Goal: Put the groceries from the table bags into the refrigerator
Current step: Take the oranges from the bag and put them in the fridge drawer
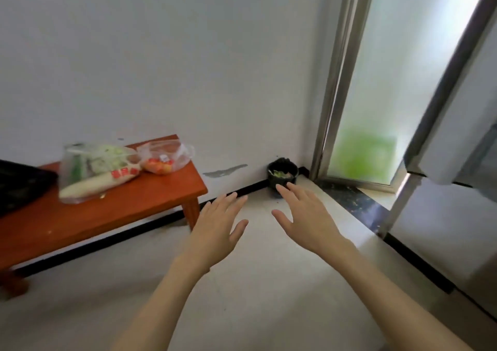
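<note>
The whole frame is smeared by motion, so the two clear bags on the red-brown tabletop (88, 216) are hard to read: the larger bag (96, 171) shows pale green leafy stuff and a long white vegetable, with a red-and-white label whose writing cannot be made out; the smaller bag (165, 157), just right of it toward the tabletop's far right corner, holds orange-red produce and a small white tag, also illegible. Left of the larger bag a black object (21, 182) is cut off by the frame edge. Right of the tabletop, past its near right leg, lies open pale floor (255, 283); both hands hang over it, well apart from the bags, holding nothing: the left hand (219, 229) and the right hand (305, 217) are spread with fingers straight, palms down. Beyond the right hand a small dark bin (282, 173) sits in the wall corner, partly hidden by fingertips. Far right of the tabletop stands the refrigerator (457, 141), cropped by the frame.
</note>
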`<control>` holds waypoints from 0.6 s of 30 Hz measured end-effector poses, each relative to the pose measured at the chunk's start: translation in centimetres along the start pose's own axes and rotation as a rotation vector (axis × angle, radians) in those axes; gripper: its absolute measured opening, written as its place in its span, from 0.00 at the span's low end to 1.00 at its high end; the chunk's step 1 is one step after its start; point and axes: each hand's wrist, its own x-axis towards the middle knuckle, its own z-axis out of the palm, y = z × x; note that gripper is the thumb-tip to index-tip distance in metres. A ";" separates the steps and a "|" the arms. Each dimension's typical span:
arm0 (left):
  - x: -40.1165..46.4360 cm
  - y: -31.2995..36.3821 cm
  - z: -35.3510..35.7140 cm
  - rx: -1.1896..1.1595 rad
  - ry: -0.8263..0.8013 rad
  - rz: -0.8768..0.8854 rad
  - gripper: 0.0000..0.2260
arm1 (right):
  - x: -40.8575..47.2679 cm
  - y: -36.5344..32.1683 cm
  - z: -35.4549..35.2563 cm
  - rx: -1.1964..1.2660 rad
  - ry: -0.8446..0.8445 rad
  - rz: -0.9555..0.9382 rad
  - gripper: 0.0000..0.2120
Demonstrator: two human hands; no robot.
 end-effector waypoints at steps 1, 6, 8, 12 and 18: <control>0.5 -1.8 -0.1 -0.001 0.001 -0.032 0.24 | 2.0 -0.9 0.7 0.007 -0.008 -0.027 0.27; 5.1 -11.2 -2.1 -0.001 0.007 -0.208 0.24 | 13.2 -5.4 3.6 0.062 -0.014 -0.171 0.26; 7.0 -14.5 -3.0 0.001 0.013 -0.260 0.23 | 17.4 -7.0 4.5 0.084 -0.019 -0.210 0.26; 10.2 -20.0 -3.9 -0.012 0.017 -0.337 0.23 | 24.7 -9.6 6.6 0.112 -0.022 -0.279 0.26; 13.7 -27.0 -3.1 -0.041 -0.008 -0.433 0.21 | 32.7 -12.2 10.1 0.147 -0.098 -0.324 0.24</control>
